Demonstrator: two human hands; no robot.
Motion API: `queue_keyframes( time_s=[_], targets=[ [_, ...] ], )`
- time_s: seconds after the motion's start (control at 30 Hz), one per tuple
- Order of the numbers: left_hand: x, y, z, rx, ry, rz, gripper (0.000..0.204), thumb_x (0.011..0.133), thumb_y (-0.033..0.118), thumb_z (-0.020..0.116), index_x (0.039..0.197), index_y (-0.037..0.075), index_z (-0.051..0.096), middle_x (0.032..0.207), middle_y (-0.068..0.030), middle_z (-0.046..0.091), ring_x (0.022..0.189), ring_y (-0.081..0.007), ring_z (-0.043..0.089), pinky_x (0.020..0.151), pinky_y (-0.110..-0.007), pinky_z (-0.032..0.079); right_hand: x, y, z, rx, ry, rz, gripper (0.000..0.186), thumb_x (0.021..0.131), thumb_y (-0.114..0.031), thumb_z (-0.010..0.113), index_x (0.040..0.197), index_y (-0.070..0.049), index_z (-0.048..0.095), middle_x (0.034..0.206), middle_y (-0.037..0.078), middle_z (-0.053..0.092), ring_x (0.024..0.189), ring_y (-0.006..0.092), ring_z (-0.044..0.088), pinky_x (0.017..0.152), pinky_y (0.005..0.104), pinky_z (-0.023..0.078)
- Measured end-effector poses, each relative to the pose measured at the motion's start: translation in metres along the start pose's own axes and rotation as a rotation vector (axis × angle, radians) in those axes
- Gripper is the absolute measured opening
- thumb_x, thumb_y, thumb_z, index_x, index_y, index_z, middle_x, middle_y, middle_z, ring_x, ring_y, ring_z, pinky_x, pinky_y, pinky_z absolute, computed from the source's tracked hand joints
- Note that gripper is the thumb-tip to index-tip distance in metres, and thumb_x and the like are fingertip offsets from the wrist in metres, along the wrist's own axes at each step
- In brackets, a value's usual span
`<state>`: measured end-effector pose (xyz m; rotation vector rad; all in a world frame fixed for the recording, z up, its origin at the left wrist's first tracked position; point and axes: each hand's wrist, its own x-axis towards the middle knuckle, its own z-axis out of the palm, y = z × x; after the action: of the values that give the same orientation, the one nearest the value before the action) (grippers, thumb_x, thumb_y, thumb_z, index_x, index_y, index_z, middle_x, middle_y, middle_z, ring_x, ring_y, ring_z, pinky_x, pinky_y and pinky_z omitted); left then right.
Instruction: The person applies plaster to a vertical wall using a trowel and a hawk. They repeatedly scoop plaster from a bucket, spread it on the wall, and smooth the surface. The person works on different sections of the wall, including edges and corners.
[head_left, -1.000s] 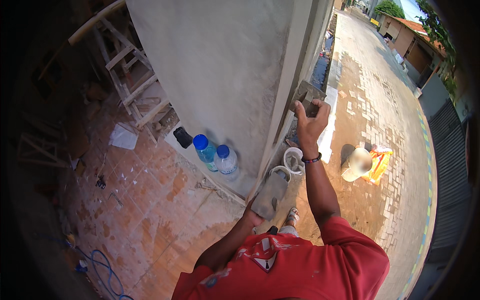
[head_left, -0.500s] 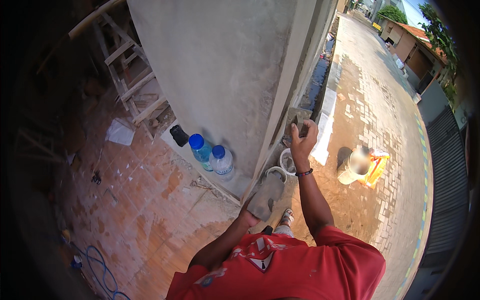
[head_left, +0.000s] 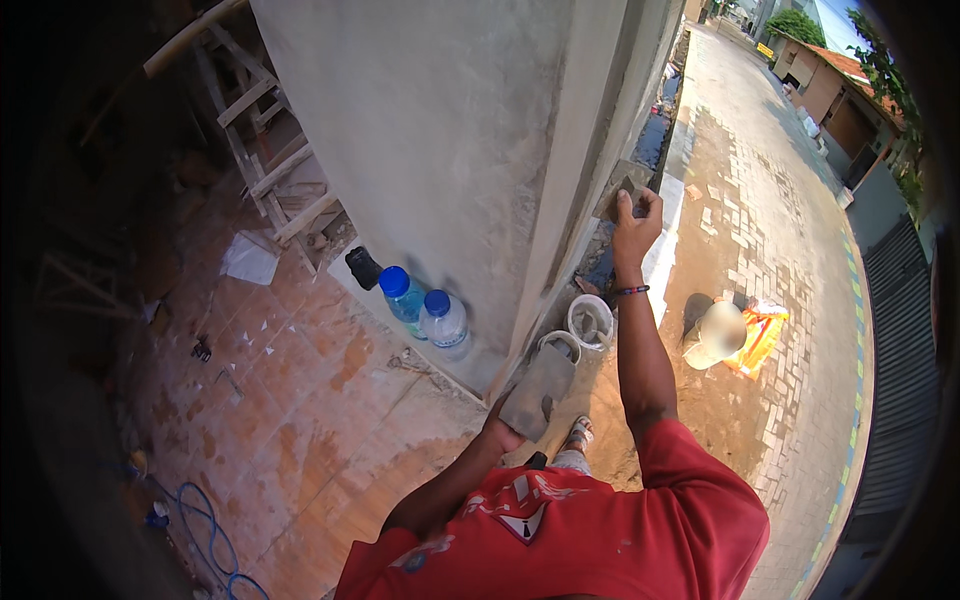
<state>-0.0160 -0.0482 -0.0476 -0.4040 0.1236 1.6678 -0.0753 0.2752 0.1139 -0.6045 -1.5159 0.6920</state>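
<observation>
So I'm standing here watching a person in a red shirt (head_left: 560, 530) working right at the corner of a grey plastered wall (head_left: 420, 130), both hands busy. The right hand (head_left: 637, 232) is stretched out ahead, thumb and fingers closed around the grip of a small dark flat tool (head_left: 620, 182), right by the outer edge of the wall. Can't tell from here if its face is actually touching the plaster. There's a dark beaded bracelet (head_left: 631, 290) on that wrist.

The left hand (head_left: 505, 433) is down low, near the body, gripping the near end of a flat grey board (head_left: 540, 395) with a dark patch on it. Most of those fingers are hidden by the board, so no idea how they're wrapped. The board partly covers one white bucket (head_left: 560, 335), and a second white bucket (head_left: 572, 322) sits just beyond it, close to the wall.

Two clear bottles with blue caps, a bluish one (head_left: 402, 300) and a paler one (head_left: 446, 325), stand side by side at the wall's foot, next to a black bundle (head_left: 362, 268). Out on the paving there's a pale bucket (head_left: 697, 353) beside an orange bag (head_left: 762, 340). Inside, a blue hose (head_left: 212, 540) lies looped on the dirty tiles (head_left: 290, 430).
</observation>
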Motion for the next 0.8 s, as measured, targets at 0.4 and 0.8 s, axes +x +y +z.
queue_keyframes(
  time_s=[0.4, 0.8],
  targets=[
    [0.002, 0.007, -0.020, 0.054, 0.055, 0.057, 0.036, 0.092, 0.029, 0.047, 0.116, 0.004, 0.057, 0.107, -0.0120, 0.064, 0.095, -0.0246, 0.064, 0.081, -0.039, 0.053, -0.038, -0.015, -0.027, 0.483, -0.273, 0.238, 0.029, 0.086, -0.016, 0.066, 0.107, 0.001, 0.054, 0.095, 0.005, 0.059, 0.087, 0.0113, 0.056, 0.076, 0.0255, 0.047],
    [-0.005, 0.005, -0.037, 0.025, 0.103, 0.033, 0.038, 0.090, 0.032, 0.049, 0.114, 0.004, 0.058, 0.107, -0.0116, 0.064, 0.094, -0.0250, 0.063, 0.082, -0.040, 0.052, -0.071, -0.003, -0.024, 0.506, -0.420, 0.205, 0.030, 0.082, -0.007, 0.068, 0.106, 0.000, 0.052, 0.111, 0.010, 0.057, 0.091, 0.0138, 0.059, 0.074, 0.0272, 0.051]
  ],
)
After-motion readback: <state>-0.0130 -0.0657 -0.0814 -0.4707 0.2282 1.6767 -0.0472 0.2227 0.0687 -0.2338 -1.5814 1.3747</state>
